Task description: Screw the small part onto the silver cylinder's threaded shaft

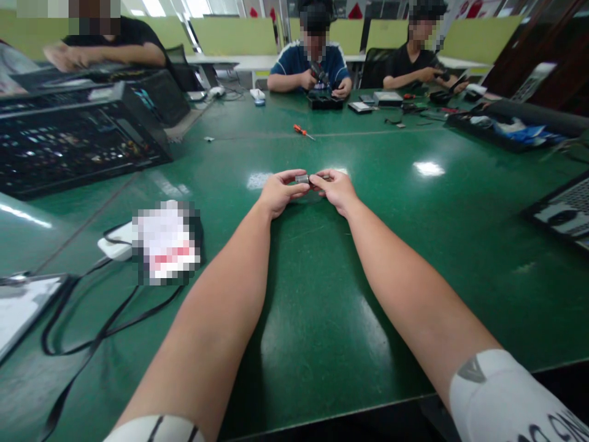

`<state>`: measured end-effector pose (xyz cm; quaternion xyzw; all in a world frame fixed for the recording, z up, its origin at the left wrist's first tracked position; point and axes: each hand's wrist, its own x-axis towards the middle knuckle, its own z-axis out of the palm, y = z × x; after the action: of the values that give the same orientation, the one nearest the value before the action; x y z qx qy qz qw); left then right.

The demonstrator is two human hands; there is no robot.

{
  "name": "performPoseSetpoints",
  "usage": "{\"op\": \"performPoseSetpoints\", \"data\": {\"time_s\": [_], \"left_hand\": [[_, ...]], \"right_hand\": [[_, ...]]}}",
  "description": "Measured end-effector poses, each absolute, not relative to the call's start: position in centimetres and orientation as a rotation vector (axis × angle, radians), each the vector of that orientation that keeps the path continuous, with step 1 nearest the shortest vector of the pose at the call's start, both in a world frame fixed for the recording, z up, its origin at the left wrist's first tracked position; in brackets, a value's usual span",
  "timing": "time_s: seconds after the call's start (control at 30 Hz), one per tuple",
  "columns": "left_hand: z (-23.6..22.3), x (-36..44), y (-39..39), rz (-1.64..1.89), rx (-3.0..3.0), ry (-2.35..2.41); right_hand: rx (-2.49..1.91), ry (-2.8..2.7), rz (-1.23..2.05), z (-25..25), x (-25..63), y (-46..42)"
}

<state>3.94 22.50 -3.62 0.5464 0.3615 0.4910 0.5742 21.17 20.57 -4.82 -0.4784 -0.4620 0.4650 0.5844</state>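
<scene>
Both my hands reach out over the green table (pixel 317 270) and meet near its middle, fingertips almost touching. My left hand (pixel 281 193) is closed, thumb and fingers pinching a small silvery metal piece (pixel 302 179). Facing it, my right hand (pixel 338 189) is closed too, with its thumb and fingertips at the right end of the small piece. Something greyish shows between the right fingers, but whether it is part of the same piece I cannot tell. Beyond my hands lies an orange-handled screwdriver (pixel 301 131).
On the left are a badge on a black lanyard (pixel 168 242), a white device (pixel 117 240), a clipboard (pixel 27 307) and open computer cases (pixel 83 135). At right sit a metal case (pixel 565 209) and a black tray (pixel 501 132). Across the table, a person (pixel 310 67) works with a power driver.
</scene>
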Motion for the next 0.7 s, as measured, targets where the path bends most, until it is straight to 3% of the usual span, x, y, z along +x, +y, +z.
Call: {"op": "performPoseSetpoints", "data": {"time_s": [0.4,0.57,0.7], "left_hand": [[-3.3,4.8,21.3,1.21,1.328,0.982],[-1.8,5.0,16.8,1.11,1.379,0.981],[-0.6,4.6,10.6,0.982,1.47,0.98]], "right_hand": [[-1.146,-1.032,1.038,-4.3,22.6,18.0],[-1.203,-0.99,0.975,-2.4,24.0,13.6],[-1.209,-1.389,0.821,1.1,24.7,7.8]]}}
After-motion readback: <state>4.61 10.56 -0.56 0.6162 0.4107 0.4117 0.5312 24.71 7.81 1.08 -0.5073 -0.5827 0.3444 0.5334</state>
